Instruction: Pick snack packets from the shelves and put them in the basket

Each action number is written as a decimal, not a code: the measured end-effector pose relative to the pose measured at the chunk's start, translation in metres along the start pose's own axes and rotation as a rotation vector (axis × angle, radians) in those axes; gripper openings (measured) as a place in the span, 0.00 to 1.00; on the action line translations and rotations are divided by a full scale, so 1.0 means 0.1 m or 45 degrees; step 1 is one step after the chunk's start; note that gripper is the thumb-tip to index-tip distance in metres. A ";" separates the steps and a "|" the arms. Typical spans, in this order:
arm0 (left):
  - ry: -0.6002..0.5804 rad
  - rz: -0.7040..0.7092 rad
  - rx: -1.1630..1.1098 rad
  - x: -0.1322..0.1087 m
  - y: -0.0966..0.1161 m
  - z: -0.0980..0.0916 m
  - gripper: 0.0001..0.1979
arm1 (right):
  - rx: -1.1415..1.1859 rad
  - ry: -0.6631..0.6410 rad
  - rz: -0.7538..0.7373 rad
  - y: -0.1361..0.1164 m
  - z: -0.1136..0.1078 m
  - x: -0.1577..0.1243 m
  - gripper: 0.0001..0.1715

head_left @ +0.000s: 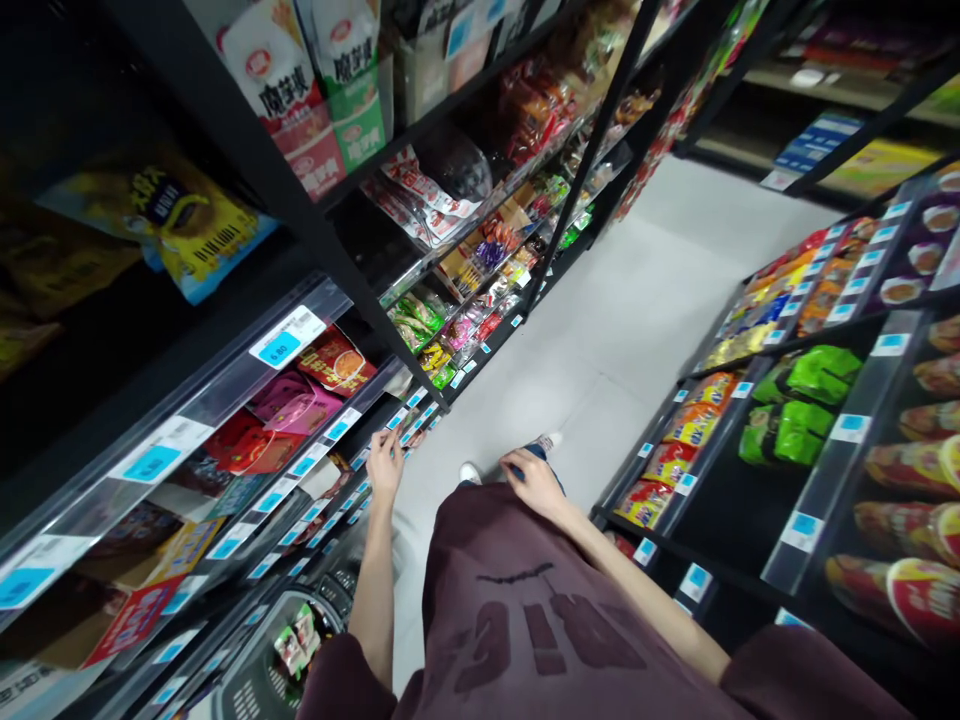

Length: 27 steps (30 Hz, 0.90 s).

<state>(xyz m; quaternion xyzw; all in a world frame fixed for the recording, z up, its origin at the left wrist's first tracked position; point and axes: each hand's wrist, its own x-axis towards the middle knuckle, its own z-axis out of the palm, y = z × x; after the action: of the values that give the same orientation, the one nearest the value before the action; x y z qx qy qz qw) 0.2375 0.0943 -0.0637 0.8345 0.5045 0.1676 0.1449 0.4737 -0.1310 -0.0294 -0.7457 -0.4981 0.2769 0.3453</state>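
My left hand [385, 462] hangs beside the left shelf, close to its lower price strips. Its fingers are loosely bent and a little apart, with nothing visible in them. In front of my dark maroon shirt [517, 590] is my right hand [534, 480], fingers relaxed and slightly bent, also with no object showing. Left of my legs, low down, a grey shopping basket [259, 630] has a few small green-and-white packets [298, 640] in it. Neither hand touches the basket.
The left shelving carries a yellow snack bag [199, 225], pink and red packs [296, 400] and boxed snack pouches [352, 75]. On the right shelving are green packs [806, 405], bagged noodles [671, 450] and cup-shaped packages [919, 465]. A grey floor aisle [600, 340] runs between them.
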 end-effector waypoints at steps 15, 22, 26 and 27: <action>0.062 0.022 0.254 0.76 -0.13 0.40 0.26 | -0.045 -0.194 0.235 0.49 -0.13 -0.44 0.16; -0.028 -0.113 0.254 1.03 -0.16 0.55 0.25 | 0.009 -0.335 0.273 0.51 -0.16 -0.46 0.17; -0.084 -0.222 0.164 1.28 -0.18 0.64 0.19 | -0.008 -0.356 0.334 0.54 -0.24 -0.44 0.17; -0.097 -0.240 0.154 1.35 -0.20 0.67 0.18 | -0.006 -0.357 0.351 0.55 -0.26 -0.44 0.18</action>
<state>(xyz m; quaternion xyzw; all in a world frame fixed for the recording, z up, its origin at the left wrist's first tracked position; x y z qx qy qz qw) 0.3092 0.2185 -0.1140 0.7963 0.5842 0.0906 0.1284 0.5083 -0.1928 -0.0546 -0.7618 -0.4352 0.4214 0.2295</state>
